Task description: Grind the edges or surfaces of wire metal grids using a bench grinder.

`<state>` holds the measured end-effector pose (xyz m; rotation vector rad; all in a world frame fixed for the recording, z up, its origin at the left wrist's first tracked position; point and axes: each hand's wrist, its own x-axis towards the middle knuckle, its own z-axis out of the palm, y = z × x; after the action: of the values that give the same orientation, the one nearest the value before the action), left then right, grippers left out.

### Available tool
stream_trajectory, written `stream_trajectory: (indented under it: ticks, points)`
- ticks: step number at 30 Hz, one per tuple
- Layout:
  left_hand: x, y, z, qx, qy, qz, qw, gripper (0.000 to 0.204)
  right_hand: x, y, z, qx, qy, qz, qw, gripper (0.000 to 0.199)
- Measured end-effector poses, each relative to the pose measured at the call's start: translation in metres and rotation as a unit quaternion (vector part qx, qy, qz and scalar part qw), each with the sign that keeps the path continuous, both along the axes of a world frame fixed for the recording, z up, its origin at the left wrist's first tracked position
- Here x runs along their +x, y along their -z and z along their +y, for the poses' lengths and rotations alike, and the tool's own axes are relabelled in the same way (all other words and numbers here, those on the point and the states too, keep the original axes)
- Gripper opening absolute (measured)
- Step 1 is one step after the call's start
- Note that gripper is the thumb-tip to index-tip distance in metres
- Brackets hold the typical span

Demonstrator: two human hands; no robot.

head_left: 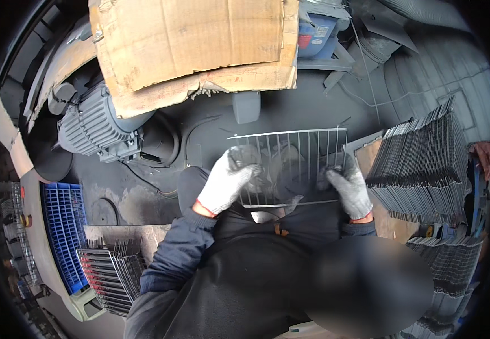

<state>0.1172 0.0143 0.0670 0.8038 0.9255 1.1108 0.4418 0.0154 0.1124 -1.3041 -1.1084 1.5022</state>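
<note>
Two hands in grey knitted work gloves hold one rectangular metal wire rack [290, 166] of thin parallel rods, level in front of the person's chest. The left hand [229, 179] is closed over the rack's left part, its fingers curled over the rods near the upper left corner. The right hand [346, 189] grips the rack's lower right edge, with the thumb on top of the wires. Both forearms, in dark blue sleeves, come up from the lower edge of the picture.

Just to the right of the rack, a tall stack of similar dark wire racks [425, 164] stands on edge, leaning against a brown board. A smaller pile of wire racks [112, 271] lies at lower left, beside a blue plastic crate with a grid pattern [63, 231]. Beyond the rack sits a grey ribbed electric motor [95, 127], and above it lies a large sheet of worn brown cardboard [194, 45]. The floor beneath is dark and dusty.
</note>
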Motion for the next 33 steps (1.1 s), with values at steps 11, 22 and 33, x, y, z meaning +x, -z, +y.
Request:
stream_trajectory:
  ticks: [11,22,33]
  points:
    - [-0.061,-0.027,-0.066,0.084,-0.158,0.155,0.972,0.017,-0.084,0.020,-0.005,0.095,-0.069,0.023,0.993,0.021]
    - [-0.064,-0.045,-0.072,0.163,-0.144,0.269,0.938,0.015,-0.094,0.015,-0.013,0.174,0.017,0.080,0.981,0.056]
    - [-0.033,-0.076,-0.051,0.466,-0.074,0.537,0.699,0.025,-0.103,-0.019,-0.019,0.469,-0.159,-0.376,0.783,0.030]
